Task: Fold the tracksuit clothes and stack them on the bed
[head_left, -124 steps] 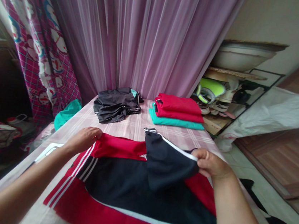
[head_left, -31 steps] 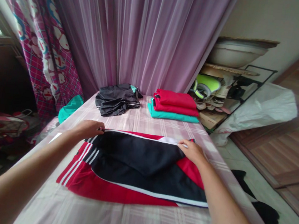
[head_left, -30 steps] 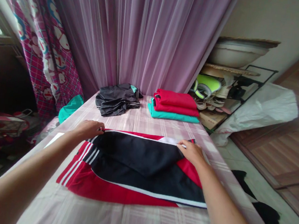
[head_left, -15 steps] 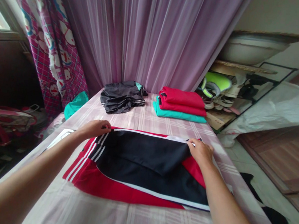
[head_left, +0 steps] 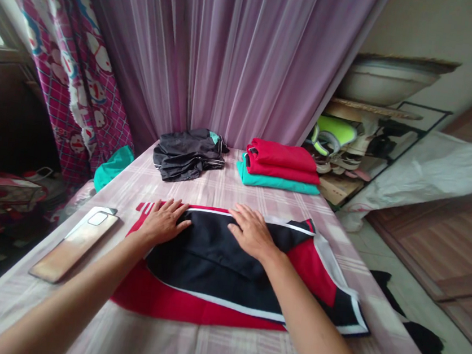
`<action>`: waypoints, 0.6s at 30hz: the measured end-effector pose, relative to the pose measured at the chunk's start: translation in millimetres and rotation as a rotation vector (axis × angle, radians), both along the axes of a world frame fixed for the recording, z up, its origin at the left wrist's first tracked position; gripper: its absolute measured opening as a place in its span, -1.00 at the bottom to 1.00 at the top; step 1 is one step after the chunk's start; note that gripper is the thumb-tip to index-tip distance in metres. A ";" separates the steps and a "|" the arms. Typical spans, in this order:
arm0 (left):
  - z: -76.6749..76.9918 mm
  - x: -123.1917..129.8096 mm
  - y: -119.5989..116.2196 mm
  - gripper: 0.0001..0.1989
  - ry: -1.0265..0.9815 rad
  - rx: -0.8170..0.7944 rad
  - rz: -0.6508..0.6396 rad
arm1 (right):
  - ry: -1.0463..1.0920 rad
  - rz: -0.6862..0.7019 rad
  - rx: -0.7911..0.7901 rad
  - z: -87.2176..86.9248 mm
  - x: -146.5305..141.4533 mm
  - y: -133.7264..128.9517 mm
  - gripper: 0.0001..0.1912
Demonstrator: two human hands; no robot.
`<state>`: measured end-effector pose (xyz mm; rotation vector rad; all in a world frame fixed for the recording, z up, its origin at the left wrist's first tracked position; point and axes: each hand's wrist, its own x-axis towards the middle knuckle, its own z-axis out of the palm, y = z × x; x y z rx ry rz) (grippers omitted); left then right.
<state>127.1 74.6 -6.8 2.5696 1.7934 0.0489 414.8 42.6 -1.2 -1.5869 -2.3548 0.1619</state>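
Note:
A red and black jacket (head_left: 218,260) with white piping lies folded and spread flat on the table in front of me. My left hand (head_left: 166,221) rests flat on its far left part, by the white-striped cuff, fingers apart. Near the middle of the far edge, my right hand (head_left: 252,231) lies with its fingers spread on the black cloth. Neither hand grips the fabric. My right forearm crosses over the jacket's right part and hides some of it.
A phone (head_left: 77,244) lies on the checked tablecloth (head_left: 199,349) at the left. Behind stand a rumpled dark garment (head_left: 189,154) and a folded red and green stack (head_left: 282,165). A teal cloth (head_left: 113,167) hangs at the left edge. A shoe rack (head_left: 350,150) is at the right.
Both hands have let go of the jacket's far edge and now lie flat on it. The right hand has moved left towards the middle. The phone shows more fully.

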 end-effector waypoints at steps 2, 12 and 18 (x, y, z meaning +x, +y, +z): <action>-11.5 -0.1 -1.7 -0.41 0.009 -0.004 0.021 | -0.063 0.024 -0.124 -11.0 -14.4 1.1 -0.41; -14.2 -1.4 -3.4 -0.43 0.028 0.011 0.037 | -0.267 -0.519 -0.188 -49.1 100.0 -4.6 -0.42; -20.5 -3.3 -3.5 -0.40 0.019 0.080 0.029 | -0.087 -0.540 0.006 -51.4 137.7 -2.8 -0.46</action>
